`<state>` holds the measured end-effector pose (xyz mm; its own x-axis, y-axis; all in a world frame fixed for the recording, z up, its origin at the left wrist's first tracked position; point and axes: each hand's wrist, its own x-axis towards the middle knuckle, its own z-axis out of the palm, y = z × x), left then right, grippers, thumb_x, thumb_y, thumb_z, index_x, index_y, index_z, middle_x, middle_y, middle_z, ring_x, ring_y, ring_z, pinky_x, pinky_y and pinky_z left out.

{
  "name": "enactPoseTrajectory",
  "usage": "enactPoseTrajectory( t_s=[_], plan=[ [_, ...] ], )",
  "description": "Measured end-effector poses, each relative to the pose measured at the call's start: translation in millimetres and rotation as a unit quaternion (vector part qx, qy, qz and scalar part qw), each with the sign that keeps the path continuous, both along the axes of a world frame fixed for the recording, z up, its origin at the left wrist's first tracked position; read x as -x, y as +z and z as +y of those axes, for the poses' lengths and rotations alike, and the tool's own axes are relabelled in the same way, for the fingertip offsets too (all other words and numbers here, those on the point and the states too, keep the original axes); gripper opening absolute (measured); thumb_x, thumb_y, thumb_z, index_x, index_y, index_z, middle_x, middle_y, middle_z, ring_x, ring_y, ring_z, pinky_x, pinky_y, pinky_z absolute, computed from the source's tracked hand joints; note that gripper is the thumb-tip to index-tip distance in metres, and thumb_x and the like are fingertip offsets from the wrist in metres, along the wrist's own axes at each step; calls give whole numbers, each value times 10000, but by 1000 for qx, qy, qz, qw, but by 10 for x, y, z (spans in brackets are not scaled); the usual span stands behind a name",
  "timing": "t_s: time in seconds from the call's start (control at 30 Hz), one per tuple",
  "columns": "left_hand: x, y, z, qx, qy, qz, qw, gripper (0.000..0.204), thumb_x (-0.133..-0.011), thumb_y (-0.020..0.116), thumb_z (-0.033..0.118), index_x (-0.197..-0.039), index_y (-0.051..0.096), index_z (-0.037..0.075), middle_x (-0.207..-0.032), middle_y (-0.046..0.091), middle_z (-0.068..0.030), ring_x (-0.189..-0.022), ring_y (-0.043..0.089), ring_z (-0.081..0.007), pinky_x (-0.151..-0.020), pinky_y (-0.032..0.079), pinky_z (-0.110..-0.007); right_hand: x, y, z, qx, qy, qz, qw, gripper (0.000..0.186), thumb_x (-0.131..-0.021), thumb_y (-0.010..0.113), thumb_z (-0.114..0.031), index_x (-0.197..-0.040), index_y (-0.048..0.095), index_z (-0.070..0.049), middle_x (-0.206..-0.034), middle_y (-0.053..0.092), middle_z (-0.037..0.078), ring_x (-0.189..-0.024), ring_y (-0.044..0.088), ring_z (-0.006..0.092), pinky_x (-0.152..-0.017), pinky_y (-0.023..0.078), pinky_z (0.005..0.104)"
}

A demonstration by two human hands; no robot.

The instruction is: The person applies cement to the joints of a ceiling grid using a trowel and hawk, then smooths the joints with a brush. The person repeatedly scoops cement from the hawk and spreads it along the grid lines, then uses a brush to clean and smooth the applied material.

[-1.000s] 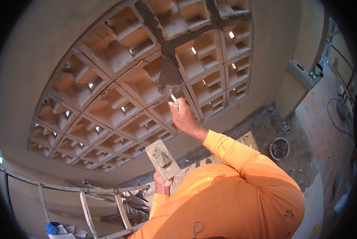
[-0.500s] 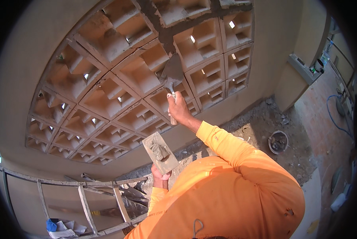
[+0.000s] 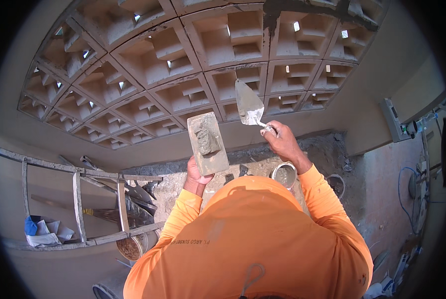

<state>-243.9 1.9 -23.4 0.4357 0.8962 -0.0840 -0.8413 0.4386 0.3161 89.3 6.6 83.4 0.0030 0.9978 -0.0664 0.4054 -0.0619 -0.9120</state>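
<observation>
My left hand [image 3: 198, 173] is closed on a flat rectangular mortar board [image 3: 217, 162], held from below at its near end. A lump of wet grey mortar [image 3: 206, 138] sits on top of the board. To the right, my right hand [image 3: 284, 141] grips the handle of a pointed trowel [image 3: 248, 102], its blade tipped up and away, with a little mortar on it. The blade is apart from both the board and the wall. Ahead stands a wall of square openwork blocks [image 3: 227, 42]; dark wet mortar [image 3: 277, 7] covers some joints at its upper right.
A ladder [image 3: 78, 207] lies to the left with a cloth [image 3: 48, 232] on it. Buckets [image 3: 284, 175] stand on the rubble-strewn ground [image 3: 327, 149], one behind my right wrist, another bucket [image 3: 336, 185] farther right. A grey level-like bar [image 3: 393, 120] is at the right wall.
My right hand has drawn the trowel back from the block wall, down and to the right. In the picture, the mortar board now sits higher, beside the trowel; the view has shifted too.
</observation>
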Motion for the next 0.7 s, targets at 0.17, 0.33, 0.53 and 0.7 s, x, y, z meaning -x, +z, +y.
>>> enactPoseTrajectory(
  t_s=[0.17,0.33,0.53,0.7],
  plan=[
    [-85,-95,40,-15,-8,11,1000,452,-975,607,274,-1363,634,42,-1313,699,-161,-1186,692,-343,-1051,552,-521,-215,779,-298,-35,114,-124,985,296,-901,734,-251,-971,710,35,-763,634,173,-659,567,271,-658,478,413],
    [-241,-39,87,-23,-23,11,999,453,-974,614,229,-1381,610,31,-1309,700,-156,-1184,695,-330,-1045,558,-503,-247,1079,-356,-92,123,-233,960,247,-870,731,-222,-950,720,12,-815,659,209,-732,612,422,-683,488,474],
    [-386,50,142,-45,-52,0,998,469,-968,637,139,-1417,570,22,-1318,691,-154,-1176,703,-307,-1036,571,-465,-333,1214,-313,-124,124,-291,941,243,-862,747,-198,-938,704,29,-825,654,197,-777,622,442,-706,493,480],
    [-512,140,166,-87,-50,22,995,483,-980,638,126,-1432,549,-18,-1326,683,-160,-1179,702,-292,-1042,568,-444,-332,1204,-302,-144,125,-314,930,229,-861,749,-198,-949,705,9,-833,662,180,-767,628,424,-704,509,477]
  ],
)
